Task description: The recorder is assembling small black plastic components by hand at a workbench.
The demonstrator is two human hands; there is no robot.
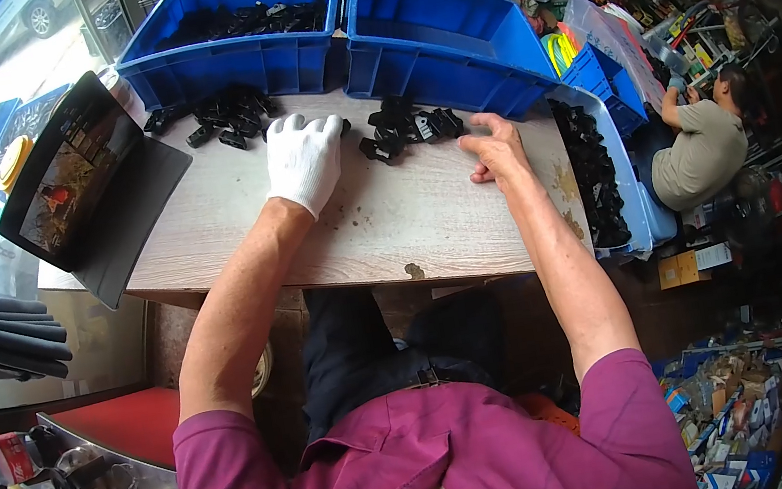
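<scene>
My left hand (306, 161), in a white glove, is over the table (387, 215) with its fingers curled down. Dark bits of plastic show at its fingertips, but what it grips is hidden. Just beyond it to the left lies a pile of small black plastic parts (233, 114). My bare right hand (498, 147) is to the right of a smaller group of black parts (407, 129). Its fingers are partly bent and apart, with nothing visible between them; the index finger points toward that group.
Two blue bins stand along the far edge: the left bin (233, 66) holds black parts, the right bin (454, 58) shows a bare floor. A tablet (72, 176) leans at the left. Another tub (624, 169) of black parts sits at the right. A co-worker (704, 142) sits farther right.
</scene>
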